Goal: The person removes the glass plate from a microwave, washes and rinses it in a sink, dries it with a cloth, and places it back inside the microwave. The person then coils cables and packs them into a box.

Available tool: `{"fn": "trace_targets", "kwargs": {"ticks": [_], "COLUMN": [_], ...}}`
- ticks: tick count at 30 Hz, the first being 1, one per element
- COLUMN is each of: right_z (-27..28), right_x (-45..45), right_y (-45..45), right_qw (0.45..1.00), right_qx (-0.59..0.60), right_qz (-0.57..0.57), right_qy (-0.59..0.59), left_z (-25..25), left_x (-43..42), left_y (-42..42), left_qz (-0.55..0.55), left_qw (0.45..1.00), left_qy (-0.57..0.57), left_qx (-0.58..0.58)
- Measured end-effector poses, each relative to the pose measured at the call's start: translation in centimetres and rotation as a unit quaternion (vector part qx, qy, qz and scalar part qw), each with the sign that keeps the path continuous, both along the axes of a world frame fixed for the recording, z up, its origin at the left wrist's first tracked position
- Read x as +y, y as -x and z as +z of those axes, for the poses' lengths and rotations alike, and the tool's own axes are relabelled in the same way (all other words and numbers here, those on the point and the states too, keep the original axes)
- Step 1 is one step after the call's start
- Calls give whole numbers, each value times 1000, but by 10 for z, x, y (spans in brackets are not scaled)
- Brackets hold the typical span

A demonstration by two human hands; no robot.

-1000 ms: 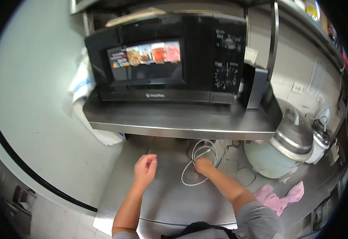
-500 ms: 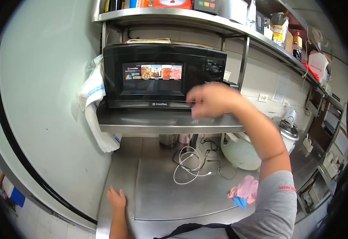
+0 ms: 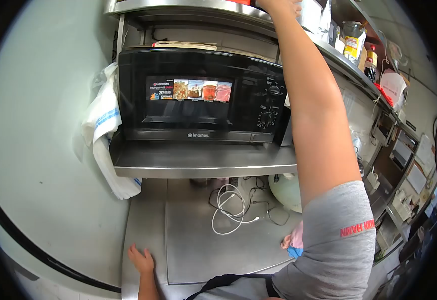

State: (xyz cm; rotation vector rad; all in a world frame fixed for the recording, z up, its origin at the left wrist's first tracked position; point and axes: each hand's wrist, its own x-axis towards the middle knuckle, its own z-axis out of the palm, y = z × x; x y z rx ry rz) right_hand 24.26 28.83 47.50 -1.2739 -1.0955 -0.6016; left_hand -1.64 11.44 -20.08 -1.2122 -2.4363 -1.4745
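My left hand (image 3: 142, 259) lies on the left part of the steel counter (image 3: 198, 250), fingers spread and nothing in them. Raised to the upper steel shelf (image 3: 188, 7), my right hand (image 3: 282, 6) is partly cut off by the top edge of the view. A few of its fingertips show beside a pale cylindrical container (image 3: 309, 16); whether it grips anything cannot be seen. Below the raised arm, a black microwave oven (image 3: 198, 112) with its door shut sits on a lower steel shelf (image 3: 203, 162).
A white plastic bag (image 3: 106, 120) hangs left of the microwave. White and black cables (image 3: 228, 212) lie on the counter, near a pale green rounded object (image 3: 286, 192). Pink and blue cloths (image 3: 293, 242) are partly behind my sleeve. Packets and bottles (image 3: 353, 42) line the shelf at right.
My right hand has risen from in front of the microwave to the upper shelf. My left hand stays on the counter. The view has shifted slightly.
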Motion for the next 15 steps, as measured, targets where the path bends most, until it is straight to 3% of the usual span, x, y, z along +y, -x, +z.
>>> {"fn": "trace_targets", "kwargs": {"ticks": [1,4,7,9,11,13,15], "right_z": [2,13,12,12,-8,-66,-148], "right_x": [3,38,38,7,-20,-64,-107], "right_y": [2,-26,-42,-53,-74,-84,-95], "right_qw": [999,992,982,976,913,822,922], "right_qx": [28,-15,-48,-28,-139,-172,-162], "right_qz": [-15,109,128,119,268,502,348], "right_qy": [7,59,-132,-179,-275,-209,-55], "left_z": [5,7,8,5,-6,-5,45], "left_x": [-2,-4,-6,-6,-4,-2,1], "left_y": [-2,-2,0,3,6,2,-28], "left_qz": [3,1,-10,-14,-13,-13,-82], "left_qw": [1000,1000,999,1000,999,995,962], "left_qy": [1,20,37,27,1,-96,-203], "left_qx": [-11,-11,-8,5,35,7,-161]}}
